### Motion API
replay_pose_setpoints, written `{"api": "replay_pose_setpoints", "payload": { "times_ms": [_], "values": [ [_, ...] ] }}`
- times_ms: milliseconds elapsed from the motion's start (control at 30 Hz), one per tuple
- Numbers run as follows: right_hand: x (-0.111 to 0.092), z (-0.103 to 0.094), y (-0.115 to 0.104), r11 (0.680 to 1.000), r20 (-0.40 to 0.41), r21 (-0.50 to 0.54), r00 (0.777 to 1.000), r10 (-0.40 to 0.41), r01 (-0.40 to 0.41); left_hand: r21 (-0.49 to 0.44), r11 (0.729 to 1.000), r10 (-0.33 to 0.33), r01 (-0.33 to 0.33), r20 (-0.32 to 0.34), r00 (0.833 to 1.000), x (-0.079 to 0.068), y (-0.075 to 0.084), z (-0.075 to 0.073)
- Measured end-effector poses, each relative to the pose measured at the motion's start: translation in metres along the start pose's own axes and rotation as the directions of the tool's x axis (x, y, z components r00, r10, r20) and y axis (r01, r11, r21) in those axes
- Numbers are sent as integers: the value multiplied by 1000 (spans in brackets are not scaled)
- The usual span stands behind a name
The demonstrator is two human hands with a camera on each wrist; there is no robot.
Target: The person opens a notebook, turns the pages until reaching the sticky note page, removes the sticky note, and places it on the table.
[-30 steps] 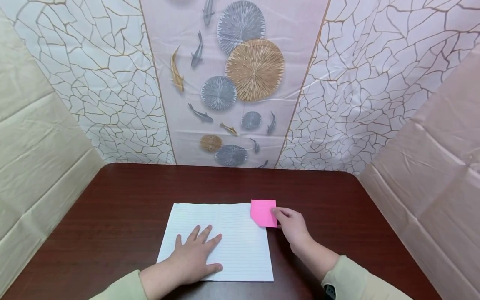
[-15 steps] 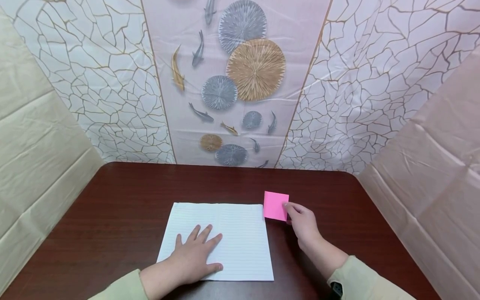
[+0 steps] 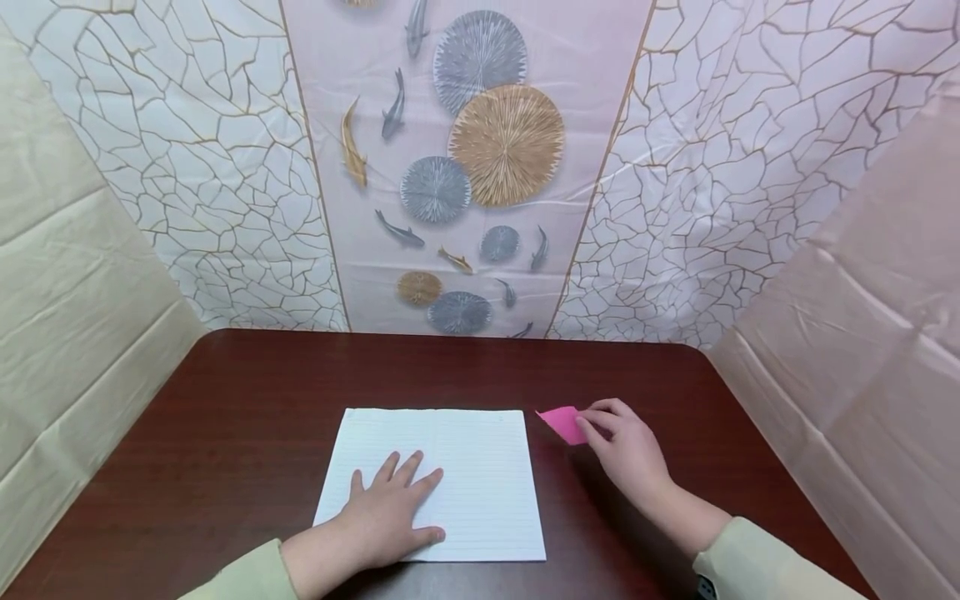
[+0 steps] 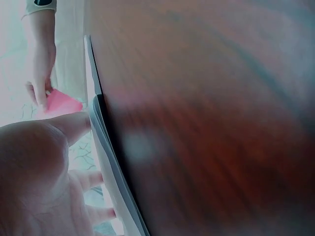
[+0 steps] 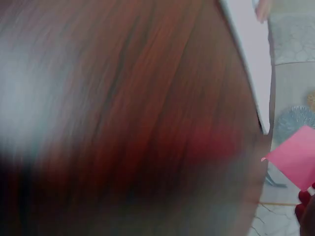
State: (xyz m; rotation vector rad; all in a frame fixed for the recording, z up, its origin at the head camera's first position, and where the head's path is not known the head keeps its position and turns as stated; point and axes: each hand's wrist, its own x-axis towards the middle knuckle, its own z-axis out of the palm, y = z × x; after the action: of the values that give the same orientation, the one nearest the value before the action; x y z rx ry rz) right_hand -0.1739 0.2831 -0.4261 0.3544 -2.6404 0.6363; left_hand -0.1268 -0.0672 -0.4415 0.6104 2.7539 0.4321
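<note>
An open lined notebook [image 3: 480, 475] lies flat on the dark wooden table. My left hand [image 3: 382, 517] rests on its left page with the fingers spread. In the left wrist view, the thumb and fingers of the left hand [image 4: 39, 172] reach over the stacked page edges [image 4: 110, 157]. Right of the notebook, my right hand [image 3: 626, 446] pinches a pink sticky note [image 3: 562, 423] at one edge between thumb and fingers. The note is tilted above the table, apart from the notebook's right edge. The right wrist view shows the same sticky note [image 5: 295, 157] with one corner slightly curled.
The reddish-brown table [image 3: 262, 392] reaches back to a patterned cloth wall [image 3: 465, 250] printed with fish and round leaves. Beige cloth panels [image 3: 847, 350] stand along both sides. A dark watch [image 3: 705, 587] shows at the right sleeve.
My right hand has moved right with the sticky note, carrying it from over the notebook's upper right corner to beside it. The note has turned and tilted. The left hand stays put.
</note>
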Motion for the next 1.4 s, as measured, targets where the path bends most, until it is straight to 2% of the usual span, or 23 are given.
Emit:
{"api": "replay_pose_setpoints", "payload": {
  "times_ms": [33,67,167,233,333,500,667,800,900,1167,1400],
  "values": [
    [0,-1,3,992,-10,-61,994,-110,109,2,1000,0,0,-1,1000,0,0,0],
    [0,-2,6,970,-14,-118,976,-215,212,5,1000,0,0,-2,1000,0,0,0],
    [1,-4,14,857,-4,-240,882,-470,456,13,1000,1,-1,-8,1000,-1,0,0],
    [1,-4,19,801,8,-273,834,-552,532,16,1000,2,-2,-10,1000,-1,0,0],
    [0,-3,24,765,15,-290,802,-597,575,16,1000,4,-4,-10,1000,-1,0,1],
    [-4,-1,29,743,53,-296,787,-615,600,10,1000,3,-3,-10,1000,0,0,0],
    [-9,0,32,705,105,-299,756,-646,643,10,1000,1,-1,-4,1000,0,0,0],
    [-14,0,35,687,122,-297,740,-662,663,4,1000,0,0,4,1000,1,0,0],
    [-17,1,36,688,138,-294,742,-656,663,7,1000,-2,2,7,1000,1,0,0],
    [-22,4,36,719,172,-284,771,-613,635,10,1000,-6,6,7,1000,0,0,0],
    [-21,9,35,711,134,-282,760,-636,644,0,1000,2,-2,9,1000,1,0,-1]
  ]
}}
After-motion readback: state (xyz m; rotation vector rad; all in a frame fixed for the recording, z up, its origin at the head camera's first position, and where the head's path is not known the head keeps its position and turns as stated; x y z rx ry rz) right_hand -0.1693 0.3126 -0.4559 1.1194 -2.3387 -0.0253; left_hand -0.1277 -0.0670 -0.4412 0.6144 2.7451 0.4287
